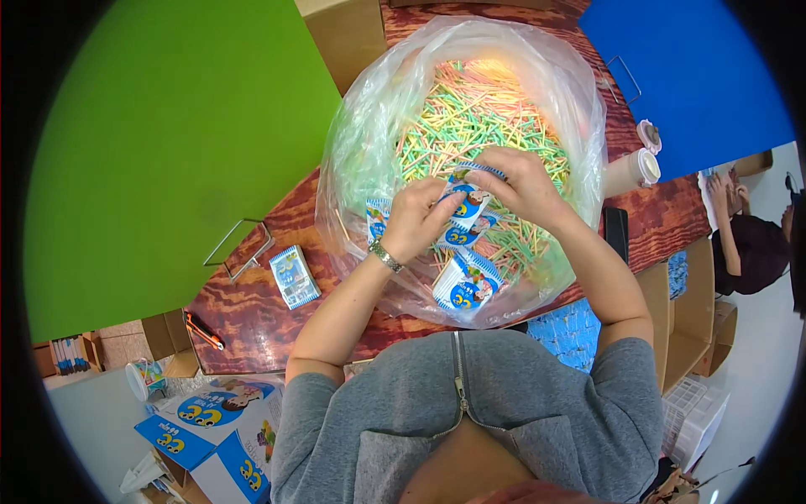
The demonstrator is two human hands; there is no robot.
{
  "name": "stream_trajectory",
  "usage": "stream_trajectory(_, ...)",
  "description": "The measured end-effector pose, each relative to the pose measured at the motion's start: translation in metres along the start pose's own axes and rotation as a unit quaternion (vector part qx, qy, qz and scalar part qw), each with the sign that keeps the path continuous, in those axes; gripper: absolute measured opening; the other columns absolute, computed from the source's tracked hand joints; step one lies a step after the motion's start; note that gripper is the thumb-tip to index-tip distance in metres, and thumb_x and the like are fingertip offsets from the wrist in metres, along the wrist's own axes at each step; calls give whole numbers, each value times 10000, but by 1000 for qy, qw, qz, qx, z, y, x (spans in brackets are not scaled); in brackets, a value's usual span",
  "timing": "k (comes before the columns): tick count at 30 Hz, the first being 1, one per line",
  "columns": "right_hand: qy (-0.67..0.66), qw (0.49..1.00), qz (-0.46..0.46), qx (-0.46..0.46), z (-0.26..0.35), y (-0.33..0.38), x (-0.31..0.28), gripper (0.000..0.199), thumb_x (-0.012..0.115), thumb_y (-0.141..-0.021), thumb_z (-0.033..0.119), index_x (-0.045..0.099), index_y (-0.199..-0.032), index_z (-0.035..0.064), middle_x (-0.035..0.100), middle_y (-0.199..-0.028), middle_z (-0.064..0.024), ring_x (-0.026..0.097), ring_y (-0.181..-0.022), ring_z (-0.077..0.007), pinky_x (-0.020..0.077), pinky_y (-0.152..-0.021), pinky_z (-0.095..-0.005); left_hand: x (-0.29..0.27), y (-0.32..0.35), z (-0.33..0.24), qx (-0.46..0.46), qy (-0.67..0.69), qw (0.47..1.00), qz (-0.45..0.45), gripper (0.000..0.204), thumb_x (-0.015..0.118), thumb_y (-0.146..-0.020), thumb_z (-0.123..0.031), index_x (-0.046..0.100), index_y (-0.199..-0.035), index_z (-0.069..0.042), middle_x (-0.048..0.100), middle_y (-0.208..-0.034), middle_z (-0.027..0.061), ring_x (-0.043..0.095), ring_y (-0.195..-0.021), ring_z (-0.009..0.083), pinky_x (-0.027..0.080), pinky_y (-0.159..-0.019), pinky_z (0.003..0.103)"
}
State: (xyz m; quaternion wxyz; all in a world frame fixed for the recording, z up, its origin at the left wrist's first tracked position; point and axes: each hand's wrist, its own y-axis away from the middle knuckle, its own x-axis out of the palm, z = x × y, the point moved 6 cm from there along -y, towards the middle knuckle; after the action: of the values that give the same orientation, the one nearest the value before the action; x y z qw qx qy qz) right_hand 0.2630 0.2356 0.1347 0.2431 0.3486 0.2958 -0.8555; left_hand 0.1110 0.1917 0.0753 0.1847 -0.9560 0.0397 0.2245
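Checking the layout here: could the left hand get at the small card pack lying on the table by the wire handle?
Probably yes. The card pack lies bare on the table, left of the bag, nothing over it. But the left hand is inside the bag holding a cup, so it must let go first.

You wear a grey zip-front top [470,412] with short sleeves, its metal zipper [459,370] partly open at the chest, and a silver link wristwatch [385,256] above your left hand [413,220].
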Motion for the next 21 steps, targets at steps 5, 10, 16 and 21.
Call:
stream_trajectory(5, -14, 998, 58, 24, -9, -17, -1, 142, 664, -874, 154, 654, -920, 20, 644, -804, -128, 645, -748, -283, 487, -651, -364, 9, -7, 23, -122, 166, 977, 52, 182, 690, -891, -209, 747, -942, -44, 656, -665, 33, 541, -606, 57, 446, -557, 260)
stream_trajectory(10, -70, 993, 92, -29, -13, -30, 2, 167, 660, -855, 111, 645, -995, 23, 673, -844, -118, 660, -769, -257, 499, -679, -350, 3, -18, 38, -152, 178, 972, 15, 198, 795, -792, -116, 631, -710, -40, 598, -627, -23, 501, -579, 38, 423, -523, 246)
stream_trajectory(16, -210, 943, 242, 85, -45, -60, 11, 201, 651, -899, 161, 642, -1045, 24, 665, -885, -63, 614, -804, -135, 495, -711, -316, -3, -15, 35, -129, 180, 975, -3, 175, 759, -830, -118, 625, -773, -22, 595, -664, -28, 489, -589, 37, 397, -516, 234)
stream_trajectory(21, 69, 989, 83, 98, -170, -126, -9, 219, 603, -926, 207, 670, -1049, 39, 677, -875, -76, 624, -815, -195, 508, -771, -310, -4, -12, 36, -160, 194, 968, -13, 193, 746, -845, -111, 599, -745, -37, 551, -666, -62, 437, -581, 11, 341, -494, 207)
